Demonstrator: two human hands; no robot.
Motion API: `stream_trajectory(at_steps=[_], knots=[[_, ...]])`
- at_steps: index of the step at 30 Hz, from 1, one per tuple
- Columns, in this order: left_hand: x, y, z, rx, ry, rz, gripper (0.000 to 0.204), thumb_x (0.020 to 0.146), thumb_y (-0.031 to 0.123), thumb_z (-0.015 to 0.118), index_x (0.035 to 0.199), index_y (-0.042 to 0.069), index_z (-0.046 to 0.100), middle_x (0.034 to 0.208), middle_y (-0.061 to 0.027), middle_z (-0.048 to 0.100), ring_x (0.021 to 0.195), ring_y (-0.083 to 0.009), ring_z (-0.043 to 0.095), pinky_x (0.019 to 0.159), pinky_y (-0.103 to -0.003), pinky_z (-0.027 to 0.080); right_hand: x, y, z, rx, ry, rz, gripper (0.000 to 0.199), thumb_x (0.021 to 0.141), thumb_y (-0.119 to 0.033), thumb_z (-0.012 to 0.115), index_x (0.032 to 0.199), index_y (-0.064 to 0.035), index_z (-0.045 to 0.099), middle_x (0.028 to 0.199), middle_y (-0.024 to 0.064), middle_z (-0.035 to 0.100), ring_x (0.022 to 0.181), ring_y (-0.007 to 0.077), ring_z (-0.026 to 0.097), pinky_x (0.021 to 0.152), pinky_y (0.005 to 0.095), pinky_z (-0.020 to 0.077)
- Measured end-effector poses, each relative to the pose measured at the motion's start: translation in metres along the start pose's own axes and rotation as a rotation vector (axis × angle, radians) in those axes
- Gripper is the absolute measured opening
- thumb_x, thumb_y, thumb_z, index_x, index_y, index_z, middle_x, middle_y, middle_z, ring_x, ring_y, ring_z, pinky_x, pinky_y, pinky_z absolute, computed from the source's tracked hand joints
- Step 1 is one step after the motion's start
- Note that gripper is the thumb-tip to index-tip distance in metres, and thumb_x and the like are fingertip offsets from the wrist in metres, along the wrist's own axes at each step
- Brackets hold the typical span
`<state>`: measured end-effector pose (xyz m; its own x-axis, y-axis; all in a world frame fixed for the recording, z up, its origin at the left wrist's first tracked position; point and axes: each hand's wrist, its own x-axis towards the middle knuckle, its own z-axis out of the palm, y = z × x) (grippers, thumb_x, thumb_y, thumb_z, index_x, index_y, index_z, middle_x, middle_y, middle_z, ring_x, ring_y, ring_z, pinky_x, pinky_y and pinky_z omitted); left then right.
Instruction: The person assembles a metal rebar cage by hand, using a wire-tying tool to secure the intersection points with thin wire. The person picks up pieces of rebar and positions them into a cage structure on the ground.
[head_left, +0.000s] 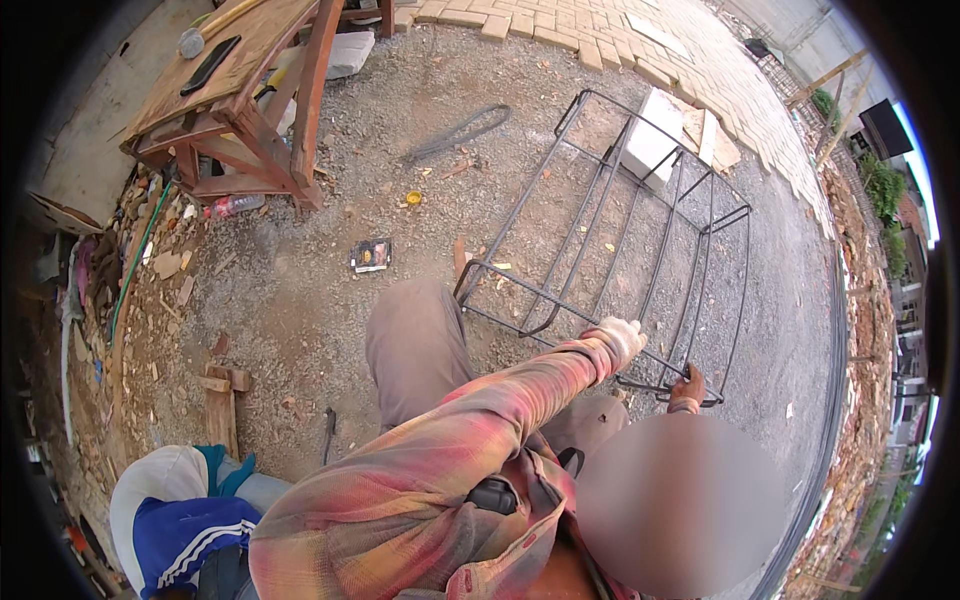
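Observation:
A long cage of dark steel rebar, its rods joined by bent end stirrups, lies on the gravel ahead of me and to the right. My left hand, in a pale glove, is closed on a rod at the cage's near end. Close by on the right, my right hand grips the near corner of the same cage, its fingers curled round the bar. The right forearm is hidden by a blurred patch. Under the cage's far right side stands a white block.
A wooden workbench at far left bears a phone and a mallet. Looped wire, a black packet and nailed wood lie on the gravel. Long rods run along the right. Another person's blue sleeve is at lower left.

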<state>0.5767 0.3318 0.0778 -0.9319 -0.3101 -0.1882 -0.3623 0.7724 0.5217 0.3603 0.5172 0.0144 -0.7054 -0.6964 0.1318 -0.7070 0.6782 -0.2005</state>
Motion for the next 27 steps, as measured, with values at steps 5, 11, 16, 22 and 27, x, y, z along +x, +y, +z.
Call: stream_trajectory(at_steps=[5, 11, 16, 22, 27], knots=[[-0.006, -0.005, -0.016, -0.072, -0.073, 0.020, 0.063, 0.071, 0.021, 0.069, 0.128, 0.013, 0.043, 0.123, -0.0144, 0.048, 0.110, -0.0318, 0.053, 0.088, -0.040, 0.046, 0.017, 0.016, -0.004, -0.010, -0.053, -0.034, 0.042, 0.066, -0.004, 0.064, 0.108, -0.0068, 0.059, 0.100, 0.0154, 0.061, 0.094, 0.0328, 0.057, 0.084, 0.0390, 0.0450], [-0.078, -0.061, -0.092, -0.541, 0.282, 0.129, 0.079, 0.072, 0.028, 0.071, 0.137, 0.011, 0.030, 0.130, -0.0181, 0.043, 0.121, -0.0319, 0.042, 0.100, -0.038, 0.037, 0.044, -0.006, -0.028, -0.305, -0.296, -0.123, 0.047, 0.065, -0.005, 0.062, 0.112, -0.0052, 0.057, 0.105, 0.0191, 0.057, 0.101, 0.0349, 0.053, 0.086, 0.0398, 0.0442], [-0.210, -0.196, -0.203, -0.131, 1.267, -0.142, 0.051, 0.074, 0.016, 0.072, 0.118, 0.003, 0.050, 0.116, -0.0159, 0.055, 0.110, -0.0260, 0.054, 0.092, -0.033, 0.046, 0.050, -0.135, -0.074, 0.276, -0.376, -0.146, 0.034, 0.076, -0.010, 0.059, 0.109, -0.0011, 0.059, 0.100, 0.0135, 0.062, 0.085, 0.0214, 0.060, 0.071, 0.0311, 0.0491], [-0.356, -0.293, -0.384, 0.981, 1.046, -0.559, 0.045, 0.067, 0.031, 0.068, 0.103, 0.004, 0.061, 0.111, -0.0221, 0.056, 0.101, -0.0366, 0.055, 0.089, -0.040, 0.045, 0.112, -0.316, -0.067, 0.658, -0.569, -0.477, 0.029, 0.079, -0.014, 0.061, 0.104, 0.0011, 0.061, 0.093, 0.0088, 0.063, 0.078, 0.0150, 0.059, 0.070, 0.0276, 0.0463], [-0.435, -0.392, -0.379, 0.931, 0.574, -0.844, 0.052, 0.078, 0.025, 0.066, 0.126, 0.019, 0.048, 0.137, -0.0104, 0.038, 0.128, -0.0278, 0.033, 0.105, -0.036, 0.030, 0.150, -0.515, 0.032, 0.656, -0.971, -0.537, 0.035, 0.081, -0.025, 0.058, 0.108, -0.0033, 0.061, 0.095, 0.0090, 0.064, 0.084, 0.0188, 0.059, 0.072, 0.0314, 0.0464]])
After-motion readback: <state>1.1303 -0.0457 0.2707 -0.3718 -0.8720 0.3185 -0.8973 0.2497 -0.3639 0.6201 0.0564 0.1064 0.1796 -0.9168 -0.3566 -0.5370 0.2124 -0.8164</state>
